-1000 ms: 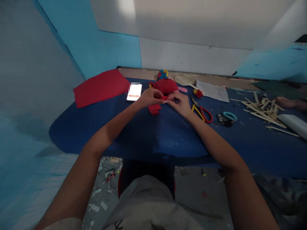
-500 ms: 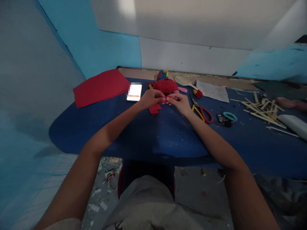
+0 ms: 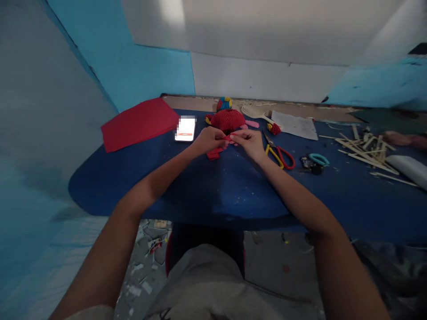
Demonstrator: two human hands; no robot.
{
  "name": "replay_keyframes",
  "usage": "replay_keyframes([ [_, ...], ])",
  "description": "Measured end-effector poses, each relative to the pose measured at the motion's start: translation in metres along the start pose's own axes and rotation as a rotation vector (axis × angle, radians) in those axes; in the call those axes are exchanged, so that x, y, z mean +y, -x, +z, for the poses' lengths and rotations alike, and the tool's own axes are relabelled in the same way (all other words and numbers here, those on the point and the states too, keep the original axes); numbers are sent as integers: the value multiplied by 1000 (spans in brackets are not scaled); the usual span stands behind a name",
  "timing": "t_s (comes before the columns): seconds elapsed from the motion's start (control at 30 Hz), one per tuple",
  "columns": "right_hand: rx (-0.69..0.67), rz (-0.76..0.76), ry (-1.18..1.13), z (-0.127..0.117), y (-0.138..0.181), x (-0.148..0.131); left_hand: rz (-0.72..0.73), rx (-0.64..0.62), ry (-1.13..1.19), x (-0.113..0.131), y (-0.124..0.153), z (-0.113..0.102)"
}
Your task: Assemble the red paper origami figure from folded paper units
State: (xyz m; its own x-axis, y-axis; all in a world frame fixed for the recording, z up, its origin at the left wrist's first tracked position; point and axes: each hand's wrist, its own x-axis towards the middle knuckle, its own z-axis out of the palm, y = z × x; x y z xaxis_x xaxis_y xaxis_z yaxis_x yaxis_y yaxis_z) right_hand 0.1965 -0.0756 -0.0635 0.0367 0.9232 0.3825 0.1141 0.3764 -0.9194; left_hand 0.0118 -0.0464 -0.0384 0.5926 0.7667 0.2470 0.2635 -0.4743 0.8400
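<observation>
Between my two hands is a small red strip (image 3: 229, 137), perhaps paper, pinched from both sides. My left hand (image 3: 210, 140) grips its left end between thumb and fingers. From the right, my right hand (image 3: 250, 143) pinches the other end, fingertips nearly meeting the left ones. Below them, a few short red strips (image 3: 213, 154) lie on the blue table (image 3: 187, 191). Just behind my fingers rests a rounded red piece (image 3: 228, 119) made of many folded bits, with a blue, red and yellow ball (image 3: 224, 104) behind it.
A large red sheet (image 3: 140, 124) and a lit phone (image 3: 185, 129) lie on the left. Right of my hands are red-and-yellow-handled pliers (image 3: 280, 156), keys with a teal loop (image 3: 318, 159), a small red-yellow piece (image 3: 274, 129), white paper (image 3: 295, 125) and a pile of thin sticks (image 3: 370, 151).
Both hands stay together on the red strip, with only slight shifts of the fingers. The whole view has moved a little.
</observation>
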Motion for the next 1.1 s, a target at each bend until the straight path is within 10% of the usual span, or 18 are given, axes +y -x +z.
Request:
replay_keyframes([
  [0.43, -36, -177, 209, 0, 7, -16, 18, -120, -20, 7, 2, -1],
  [0.73, -22, -484, 488, -10, 9, -20, -337, 115, 586, 14, 1, 16],
  [1.1, -102, -533, 457, -18, 2, -16, -357, -85, 690, 11, -3, 8],
])
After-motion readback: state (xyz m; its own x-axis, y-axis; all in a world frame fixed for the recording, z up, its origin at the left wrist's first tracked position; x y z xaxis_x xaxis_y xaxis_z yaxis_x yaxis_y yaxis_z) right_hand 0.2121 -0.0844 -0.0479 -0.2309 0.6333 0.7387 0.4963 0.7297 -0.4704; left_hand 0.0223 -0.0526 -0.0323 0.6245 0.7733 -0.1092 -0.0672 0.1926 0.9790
